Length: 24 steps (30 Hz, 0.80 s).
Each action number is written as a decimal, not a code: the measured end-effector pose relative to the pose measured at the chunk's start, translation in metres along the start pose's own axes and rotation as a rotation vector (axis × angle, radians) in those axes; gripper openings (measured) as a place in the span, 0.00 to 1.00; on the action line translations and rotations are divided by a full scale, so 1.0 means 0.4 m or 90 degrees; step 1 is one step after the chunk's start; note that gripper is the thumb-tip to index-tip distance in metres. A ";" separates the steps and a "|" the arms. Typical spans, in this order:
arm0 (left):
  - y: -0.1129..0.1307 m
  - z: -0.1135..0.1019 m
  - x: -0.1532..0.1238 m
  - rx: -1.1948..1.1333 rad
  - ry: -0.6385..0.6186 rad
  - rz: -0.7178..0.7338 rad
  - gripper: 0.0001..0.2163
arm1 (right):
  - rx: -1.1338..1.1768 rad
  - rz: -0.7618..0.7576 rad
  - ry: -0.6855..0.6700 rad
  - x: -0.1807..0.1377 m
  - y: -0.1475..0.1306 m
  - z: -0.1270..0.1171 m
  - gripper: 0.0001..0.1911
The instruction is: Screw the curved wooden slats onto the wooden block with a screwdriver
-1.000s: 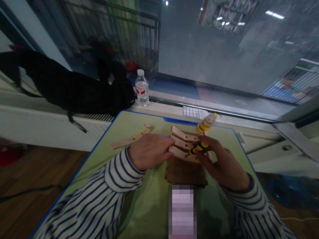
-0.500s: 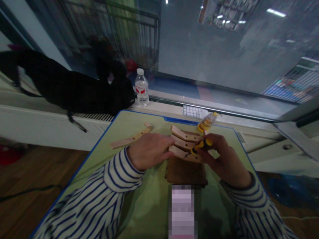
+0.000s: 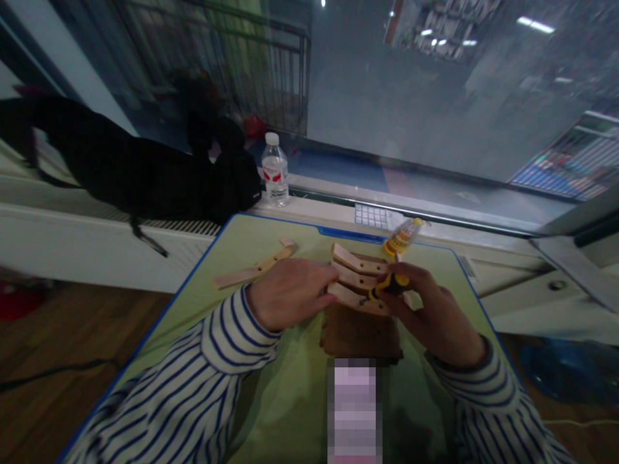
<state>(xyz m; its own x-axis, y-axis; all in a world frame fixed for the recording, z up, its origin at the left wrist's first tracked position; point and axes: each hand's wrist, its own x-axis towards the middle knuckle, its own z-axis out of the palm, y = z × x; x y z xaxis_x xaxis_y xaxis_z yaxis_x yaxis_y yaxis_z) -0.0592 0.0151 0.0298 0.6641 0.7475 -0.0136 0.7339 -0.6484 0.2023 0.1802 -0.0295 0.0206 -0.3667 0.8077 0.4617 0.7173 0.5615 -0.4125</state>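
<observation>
My right hand [image 3: 425, 299] is closed around a short yellow-and-black screwdriver [image 3: 395, 283]. Its tip meets a hole or screw in the nearest of several angled wooden pieces [image 3: 355, 299], which lie side by side on a dark brown wooden block [image 3: 362, 335]. Fingers of my left hand [image 3: 293, 291] grip the left ends of these pieces, thumb at the nearest one. Left of that hand, a loose angled wooden piece [image 3: 261, 265] with holes lies on the table, partly hidden behind the hand.
The pale green table [image 3: 271, 386] has a blue rim. At its back right lies a small clear bottle [image 3: 403, 237] with a yellow label. On the window sill stand a water bottle [image 3: 275, 174] and a black bag [image 3: 159, 174]. A pixelated patch covers the table's front middle.
The screwdriver handle and my right hand have shifted and turned very slightly. My left hand and the wooden pieces stay in place.
</observation>
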 end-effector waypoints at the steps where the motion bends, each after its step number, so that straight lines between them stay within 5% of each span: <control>1: 0.000 0.000 0.001 0.001 -0.002 -0.002 0.12 | -0.004 -0.011 -0.010 0.001 -0.004 -0.004 0.19; 24: 0.001 -0.002 0.001 0.019 0.006 -0.003 0.13 | -0.024 0.041 0.014 -0.008 0.011 0.009 0.20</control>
<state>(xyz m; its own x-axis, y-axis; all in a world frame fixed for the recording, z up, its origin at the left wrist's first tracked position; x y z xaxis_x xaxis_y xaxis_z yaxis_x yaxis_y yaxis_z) -0.0588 0.0153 0.0307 0.6596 0.7516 -0.0051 0.7409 -0.6490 0.1727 0.1824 -0.0291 0.0144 -0.3054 0.8378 0.4527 0.7616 0.5002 -0.4120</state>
